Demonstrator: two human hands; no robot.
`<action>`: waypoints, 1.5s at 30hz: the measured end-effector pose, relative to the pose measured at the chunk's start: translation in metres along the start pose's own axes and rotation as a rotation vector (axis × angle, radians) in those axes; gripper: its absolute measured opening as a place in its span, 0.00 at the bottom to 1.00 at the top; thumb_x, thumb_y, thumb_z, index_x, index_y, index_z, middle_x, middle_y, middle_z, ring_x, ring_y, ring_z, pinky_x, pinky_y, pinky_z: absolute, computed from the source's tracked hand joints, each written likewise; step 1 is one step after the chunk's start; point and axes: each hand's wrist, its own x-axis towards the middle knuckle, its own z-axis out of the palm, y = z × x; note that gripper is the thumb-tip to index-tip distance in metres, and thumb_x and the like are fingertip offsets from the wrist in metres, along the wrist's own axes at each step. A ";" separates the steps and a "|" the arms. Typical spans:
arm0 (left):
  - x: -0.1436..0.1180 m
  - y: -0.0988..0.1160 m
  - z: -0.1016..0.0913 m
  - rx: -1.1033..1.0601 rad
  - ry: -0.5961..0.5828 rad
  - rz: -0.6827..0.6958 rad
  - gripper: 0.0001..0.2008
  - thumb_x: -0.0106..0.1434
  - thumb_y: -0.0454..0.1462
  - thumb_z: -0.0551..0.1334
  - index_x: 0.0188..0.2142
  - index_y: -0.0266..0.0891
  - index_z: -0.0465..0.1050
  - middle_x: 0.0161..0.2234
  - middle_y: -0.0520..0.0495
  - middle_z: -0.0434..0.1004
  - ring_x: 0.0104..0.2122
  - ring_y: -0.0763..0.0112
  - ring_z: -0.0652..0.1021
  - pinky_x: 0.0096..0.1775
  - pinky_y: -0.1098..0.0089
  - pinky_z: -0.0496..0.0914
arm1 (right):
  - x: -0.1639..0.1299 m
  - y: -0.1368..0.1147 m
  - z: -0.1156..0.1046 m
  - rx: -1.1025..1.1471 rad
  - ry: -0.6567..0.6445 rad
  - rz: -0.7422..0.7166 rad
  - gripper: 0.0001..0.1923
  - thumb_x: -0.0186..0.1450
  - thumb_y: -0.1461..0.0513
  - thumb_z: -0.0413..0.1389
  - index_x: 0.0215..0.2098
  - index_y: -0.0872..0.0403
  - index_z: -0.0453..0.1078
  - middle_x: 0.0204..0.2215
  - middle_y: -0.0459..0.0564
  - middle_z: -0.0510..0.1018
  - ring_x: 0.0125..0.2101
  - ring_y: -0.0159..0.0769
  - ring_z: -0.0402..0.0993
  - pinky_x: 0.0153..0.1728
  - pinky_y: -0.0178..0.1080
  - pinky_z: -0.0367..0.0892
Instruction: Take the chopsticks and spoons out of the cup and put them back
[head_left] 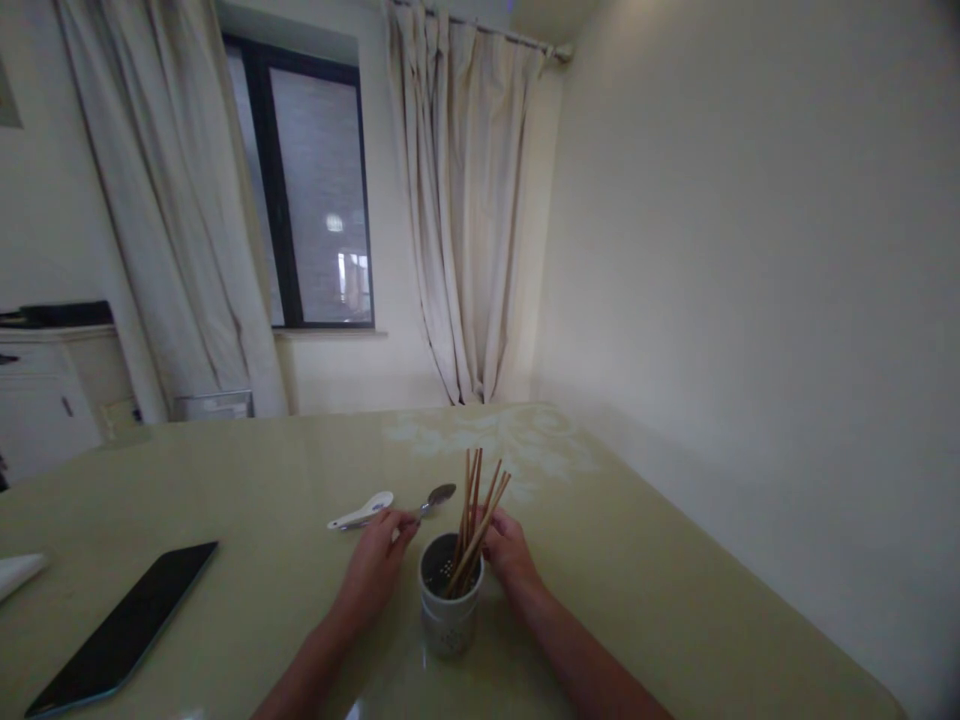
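A white utensil holder [449, 600] stands on the pale green table [637, 560] right in front of me, with several wooden chopsticks [476, 515] leaning in it. My left hand [379, 562] reaches past the holder's left side, its fingertips pinching the handle of a metal spoon [436, 498] that lies on the table. A white ceramic spoon [360, 511] lies just left of the metal one. My right hand [508, 550] rests behind and to the right of the holder, fingers curled near the chopsticks; whether it grips anything is hidden.
A black tablet [124, 625] lies flat at the table's left. A white folded thing [16, 572] sits at the far left edge. A wall runs along the table's right side. A white cabinet [45, 395] and curtained window [315, 190] stand beyond.
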 end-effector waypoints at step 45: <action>-0.013 0.024 0.019 -0.146 0.020 -0.041 0.16 0.70 0.45 0.56 0.48 0.41 0.77 0.45 0.39 0.85 0.43 0.56 0.84 0.46 0.59 0.76 | -0.043 -0.063 -0.006 -0.093 0.130 -0.528 0.17 0.69 0.47 0.64 0.36 0.52 0.74 0.22 0.46 0.78 0.22 0.36 0.76 0.23 0.36 0.72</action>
